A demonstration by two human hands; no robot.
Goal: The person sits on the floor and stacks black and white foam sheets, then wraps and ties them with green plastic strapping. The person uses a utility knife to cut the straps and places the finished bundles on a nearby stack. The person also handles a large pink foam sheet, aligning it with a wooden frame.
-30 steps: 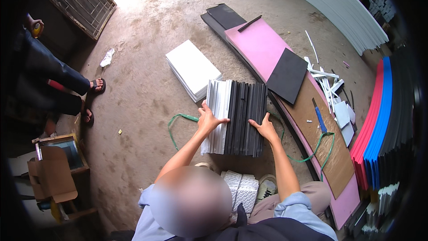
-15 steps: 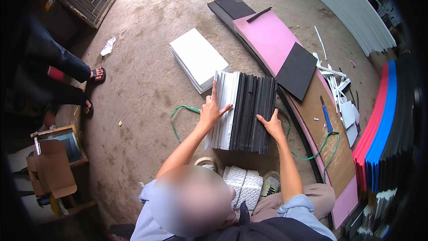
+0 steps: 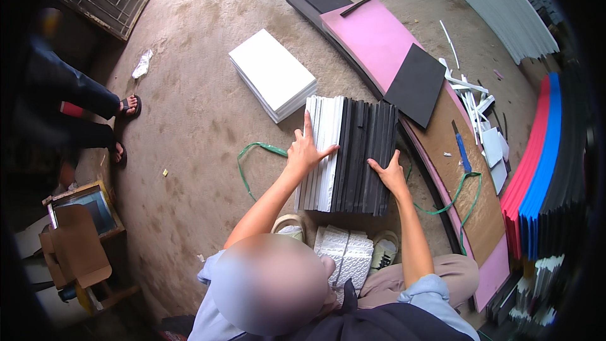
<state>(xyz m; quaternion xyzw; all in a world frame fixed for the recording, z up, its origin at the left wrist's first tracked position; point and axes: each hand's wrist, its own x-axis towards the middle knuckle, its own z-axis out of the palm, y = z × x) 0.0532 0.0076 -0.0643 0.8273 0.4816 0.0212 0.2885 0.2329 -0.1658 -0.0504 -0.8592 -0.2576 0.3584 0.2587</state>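
Observation:
A block of thin sheets on edge, white sheets (image 3: 322,132) at left and black sheets (image 3: 363,158) at right, stands on the floor before me. My left hand (image 3: 306,151) grips its left side, index finger stretched along the white edges and thumb across the top. At the right side, my right hand (image 3: 390,173) holds the black sheets with its thumb on top; its other fingers are partly hidden. A green strap (image 3: 252,146) comes out on both sides of the block; whether it runs underneath is hidden.
A white sheet stack (image 3: 274,72) lies beyond the block. To the right are a pink board (image 3: 372,35), a black sheet (image 3: 416,85), a blue-handled knife (image 3: 463,151) and white offcuts (image 3: 470,98). A bundled white block (image 3: 344,256) sits between my feet. Another person's feet (image 3: 130,106) are at left.
The view has shifted slightly. Both hands stay on the sides of the block, with the right hand's fingers slightly lower along its edge.

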